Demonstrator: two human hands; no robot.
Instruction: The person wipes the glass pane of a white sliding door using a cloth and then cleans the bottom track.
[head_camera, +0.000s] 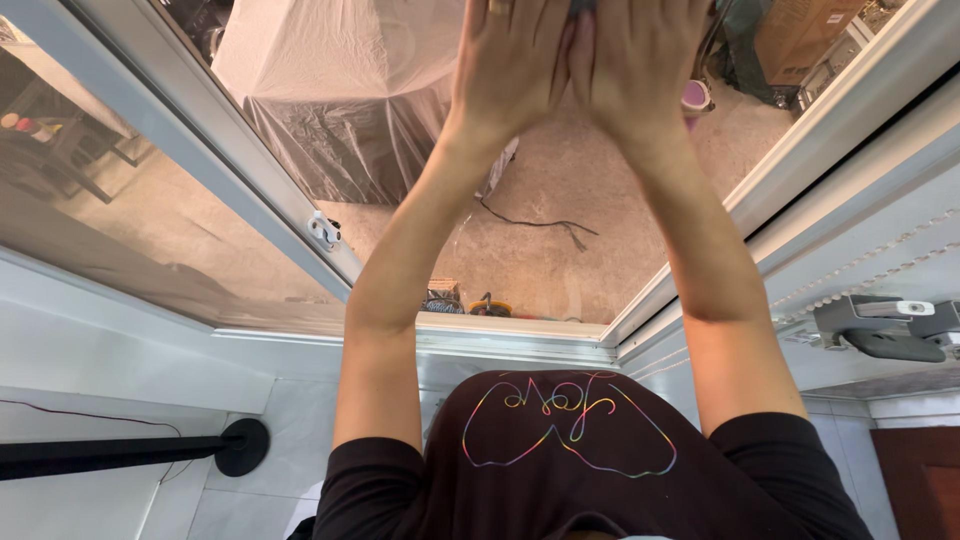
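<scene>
two hands, left hand (510, 60) and right hand (640, 55), lie flat, side by side, pushing something grey on the window (560, 230).

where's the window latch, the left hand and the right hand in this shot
window latch (324, 231): head view, on its white body on the frame
left hand (510, 65): head view, on the back of the hand
right hand (640, 60): head view, on the back of the hand

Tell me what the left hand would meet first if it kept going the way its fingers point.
Hard to say: the left hand points toward the frame's top edge, which cuts off its fingertips. Nothing shows ahead of it.
</scene>
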